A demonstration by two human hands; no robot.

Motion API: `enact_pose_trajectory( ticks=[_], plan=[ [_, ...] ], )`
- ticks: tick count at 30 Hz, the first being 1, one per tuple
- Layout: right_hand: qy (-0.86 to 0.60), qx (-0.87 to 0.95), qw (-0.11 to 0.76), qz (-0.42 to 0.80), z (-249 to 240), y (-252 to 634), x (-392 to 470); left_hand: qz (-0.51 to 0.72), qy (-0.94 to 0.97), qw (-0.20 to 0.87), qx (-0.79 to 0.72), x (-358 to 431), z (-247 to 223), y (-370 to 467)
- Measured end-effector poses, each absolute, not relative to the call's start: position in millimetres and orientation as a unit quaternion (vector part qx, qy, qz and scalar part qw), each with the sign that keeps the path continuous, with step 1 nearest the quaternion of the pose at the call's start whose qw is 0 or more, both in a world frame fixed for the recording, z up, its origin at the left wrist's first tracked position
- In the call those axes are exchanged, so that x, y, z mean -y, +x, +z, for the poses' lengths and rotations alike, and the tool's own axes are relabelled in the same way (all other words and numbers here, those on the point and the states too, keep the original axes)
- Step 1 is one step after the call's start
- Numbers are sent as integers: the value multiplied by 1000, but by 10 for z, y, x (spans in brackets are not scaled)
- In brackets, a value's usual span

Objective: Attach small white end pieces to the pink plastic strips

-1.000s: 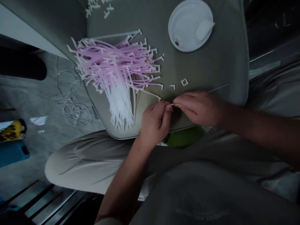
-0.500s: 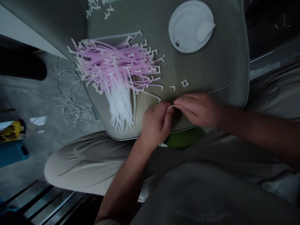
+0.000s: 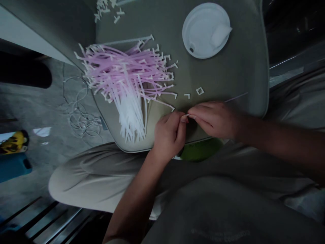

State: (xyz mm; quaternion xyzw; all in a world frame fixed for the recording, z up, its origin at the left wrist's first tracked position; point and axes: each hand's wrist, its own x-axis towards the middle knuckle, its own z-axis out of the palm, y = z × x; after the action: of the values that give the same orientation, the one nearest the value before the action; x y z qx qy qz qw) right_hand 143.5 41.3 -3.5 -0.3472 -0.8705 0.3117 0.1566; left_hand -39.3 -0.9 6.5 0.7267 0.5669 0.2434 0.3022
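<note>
Near the front edge of the grey-green seat-like surface, my left hand is closed in a pinch. A small white plastic piece shows at its thumb and fingertip. Just to the right, the fingertips of my right hand pinch the same spot. From behind the right hand sticks out a thin pale pink tube; its middle is hidden by the hand. Beyond the hands lie a white L-shaped connector and a small white square frame. To the left is a heap of pink tubes with white end pieces.
A bundle of white tubes lies against the pink heap. A white round lid rests at the back right, and loose white connectors at the back left. Tangled cable and a blue case are on the floor.
My hands keep the same pinch, close together, with almost no movement. The view has shifted slightly; the things on the surface lie as before.
</note>
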Motion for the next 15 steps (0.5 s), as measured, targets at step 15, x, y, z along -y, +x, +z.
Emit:
enact_pose_trajectory(
  ticks=[15],
  plan=[
    [-350, 872, 162, 301, -23, 1440, -410, 251, 726, 300, -565, 15, 46, -389]
  ],
)
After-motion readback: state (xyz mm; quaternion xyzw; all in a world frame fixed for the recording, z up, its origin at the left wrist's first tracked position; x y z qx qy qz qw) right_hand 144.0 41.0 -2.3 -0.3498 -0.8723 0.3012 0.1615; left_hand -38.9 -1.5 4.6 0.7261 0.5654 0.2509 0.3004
